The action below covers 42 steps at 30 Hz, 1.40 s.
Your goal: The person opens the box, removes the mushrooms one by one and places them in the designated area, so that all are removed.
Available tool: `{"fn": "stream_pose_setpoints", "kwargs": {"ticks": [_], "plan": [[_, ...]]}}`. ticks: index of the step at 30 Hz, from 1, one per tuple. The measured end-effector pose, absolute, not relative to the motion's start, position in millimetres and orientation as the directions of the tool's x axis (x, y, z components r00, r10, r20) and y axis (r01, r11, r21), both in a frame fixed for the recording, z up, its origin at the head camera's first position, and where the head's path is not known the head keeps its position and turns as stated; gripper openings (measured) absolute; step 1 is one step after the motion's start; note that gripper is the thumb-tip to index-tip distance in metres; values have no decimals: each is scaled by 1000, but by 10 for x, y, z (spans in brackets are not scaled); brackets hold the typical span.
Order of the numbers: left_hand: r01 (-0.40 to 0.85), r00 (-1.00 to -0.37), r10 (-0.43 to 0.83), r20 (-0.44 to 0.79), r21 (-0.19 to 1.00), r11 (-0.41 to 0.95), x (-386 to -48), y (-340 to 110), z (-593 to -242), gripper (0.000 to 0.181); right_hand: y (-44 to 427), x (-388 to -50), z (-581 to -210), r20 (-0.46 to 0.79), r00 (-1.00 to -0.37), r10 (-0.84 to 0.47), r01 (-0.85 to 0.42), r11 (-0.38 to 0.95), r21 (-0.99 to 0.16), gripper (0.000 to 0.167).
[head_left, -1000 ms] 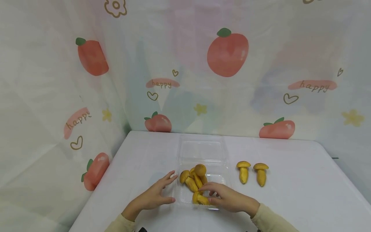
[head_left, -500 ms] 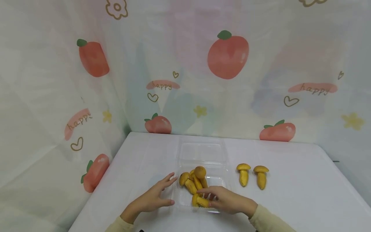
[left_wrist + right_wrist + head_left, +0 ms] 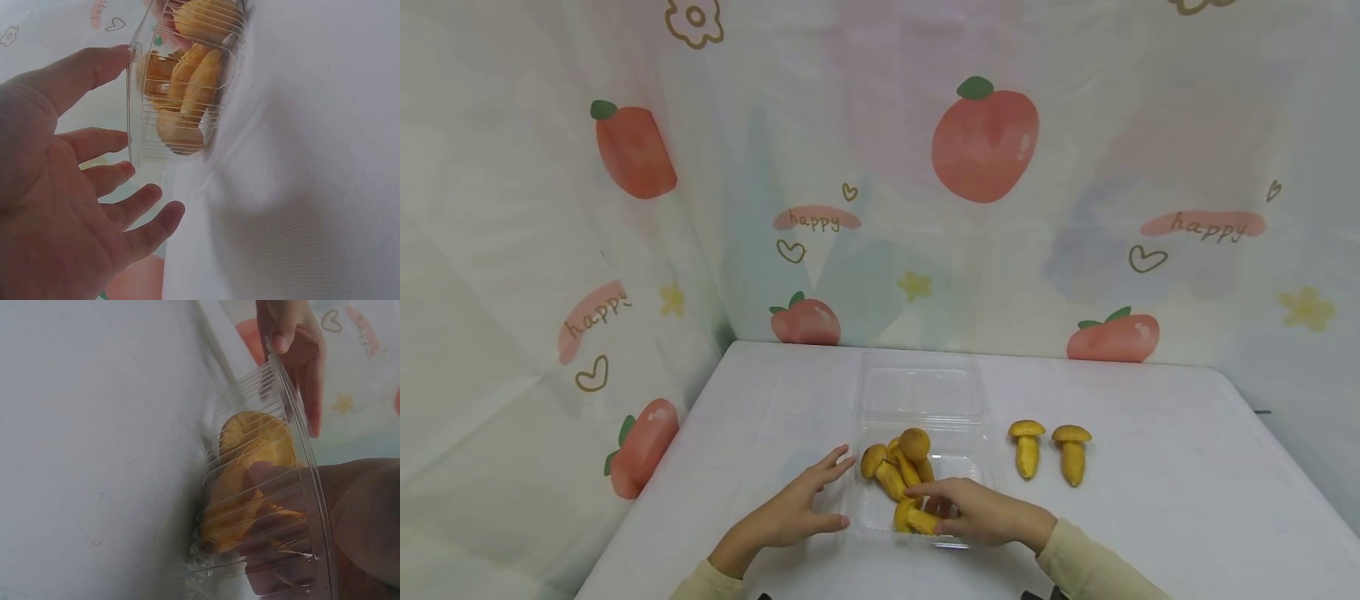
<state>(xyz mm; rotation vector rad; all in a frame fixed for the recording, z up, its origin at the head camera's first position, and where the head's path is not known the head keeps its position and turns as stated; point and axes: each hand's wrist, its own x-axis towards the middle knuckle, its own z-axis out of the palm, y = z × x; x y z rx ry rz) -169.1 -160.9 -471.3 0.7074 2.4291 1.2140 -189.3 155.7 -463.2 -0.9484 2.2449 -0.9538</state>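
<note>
A clear plastic clamshell box (image 3: pixel 921 390) lies unfolded on the table, its lid toward the back. Several yellow mushrooms (image 3: pixel 891 482) are in its base, at the left and middle. My right hand (image 3: pixel 988 512) reaches into the base and holds a mushroom (image 3: pixel 916 518) lying on its side by the front wall; through the ribbed wall in the right wrist view, the thumb lies against this mushroom (image 3: pixel 228 506). At the box's left side is my left hand (image 3: pixel 793 510), fingers spread; in the left wrist view its thumb tip and some fingertips are at the rim, contact unclear.
Two more yellow mushrooms, a left one (image 3: pixel 1027 450) and a right one (image 3: pixel 1072 457), lie side by side right of the box. A white cloth covers the table (image 3: pixel 1165 483). Printed fabric walls (image 3: pixel 865 142) stand behind and to the left.
The view shifts slightly. Both hands stay nearly in place, the right one still on the mushroom at the front of the box.
</note>
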Motion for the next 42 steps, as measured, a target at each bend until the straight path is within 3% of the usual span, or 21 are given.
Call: {"fn": "stream_pose_setpoints", "kwargs": {"ticks": [13,42], "plan": [[278,-826,558,-82,802,529,-1675,-1609,-4712,80,1557,-1866,-4629,-122,-622,-773,-423,463,-779,51],[282,-822,563,-80,802,526,-1695,-1619,-4733,80,1951,-1895,-4202,98,-733,-673,-497,433,-752,51]]}}
